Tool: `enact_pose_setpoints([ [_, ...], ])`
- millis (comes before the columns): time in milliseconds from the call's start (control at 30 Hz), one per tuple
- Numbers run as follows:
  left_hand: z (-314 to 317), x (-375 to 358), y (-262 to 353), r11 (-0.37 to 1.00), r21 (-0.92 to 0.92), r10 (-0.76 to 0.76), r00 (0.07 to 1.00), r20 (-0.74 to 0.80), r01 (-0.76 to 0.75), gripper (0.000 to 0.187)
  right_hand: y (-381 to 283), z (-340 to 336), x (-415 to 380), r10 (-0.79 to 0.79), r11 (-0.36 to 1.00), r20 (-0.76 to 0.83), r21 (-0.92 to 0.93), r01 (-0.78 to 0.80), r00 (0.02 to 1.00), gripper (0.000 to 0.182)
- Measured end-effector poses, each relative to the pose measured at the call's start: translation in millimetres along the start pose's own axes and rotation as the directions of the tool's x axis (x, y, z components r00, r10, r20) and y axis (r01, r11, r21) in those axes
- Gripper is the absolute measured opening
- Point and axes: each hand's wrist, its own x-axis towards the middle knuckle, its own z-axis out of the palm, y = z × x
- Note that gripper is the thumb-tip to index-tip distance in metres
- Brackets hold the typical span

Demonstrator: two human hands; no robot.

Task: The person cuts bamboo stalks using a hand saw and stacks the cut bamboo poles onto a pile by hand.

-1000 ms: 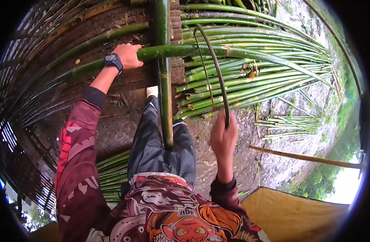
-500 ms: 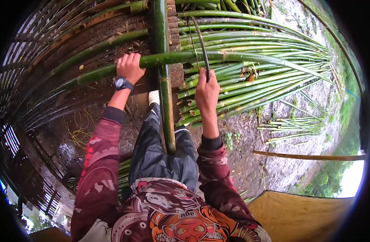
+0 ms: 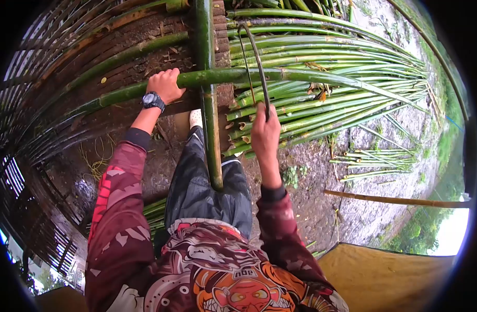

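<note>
My left hand (image 3: 166, 85), with a black watch on the wrist, grips a long green bamboo pole (image 3: 301, 76) that lies across a thicker bamboo post (image 3: 211, 130). My right hand (image 3: 264, 130) is shut on the handle of a curved dark blade (image 3: 254, 57), whose arc reaches up over the pole just right of the post. A pile of green bamboo poles (image 3: 327, 104) lies on the ground beneath the held pole.
Woven bamboo slats (image 3: 51, 83) and more poles cover the left side. A small heap of thin bamboo pieces (image 3: 379, 161) and one brown stick (image 3: 394, 200) lie on bare muddy ground at the right. A yellow tarp (image 3: 384, 281) fills the bottom right.
My right hand rose from low near my knee to the held pole, bringing the curved blade over it. The view has shifted slightly; my left hand keeps its grip on the pole.
</note>
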Motion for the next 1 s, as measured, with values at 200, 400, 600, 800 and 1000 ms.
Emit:
enact_pose_setpoints([
  [200,5.9,-1.1,-3.7,1.0,0.002,0.017,0.999,-0.036,-0.017,0.04,-39.2,-81.2,-92.5,0.232,0.97,0.074,-0.084,-0.226,0.97,0.023],
  [400,5.9,3.7,-9.6,1.0,-0.002,0.025,0.999,0.044,-0.025,0.045,-34.8,-0.4,45.4,-0.069,0.982,0.02,-0.175,0.071,0.997,0.029],
  [600,-16.7,16.5,-3.5,0.998,0.042,-0.063,0.962,0.267,0.054,0.049,47.9,24.7,10.0,-0.056,0.995,-0.021,0.077,0.057,0.998,0.028],
  [800,-21.5,20.6,-2.7,0.998,0.032,-0.056,0.94,0.336,0.048,0.05,8.6,-14.4,-16.7,-0.039,0.998,0.007,-0.049,0.039,0.999,0.023],
  [1000,-17.9,21.7,-13.4,1.0,-0.021,-0.005,0.958,0.288,0.012,0.05,-42.6,-78.4,-76.7,0.267,0.963,0.044,-0.035,-0.266,0.963,0.025],
])
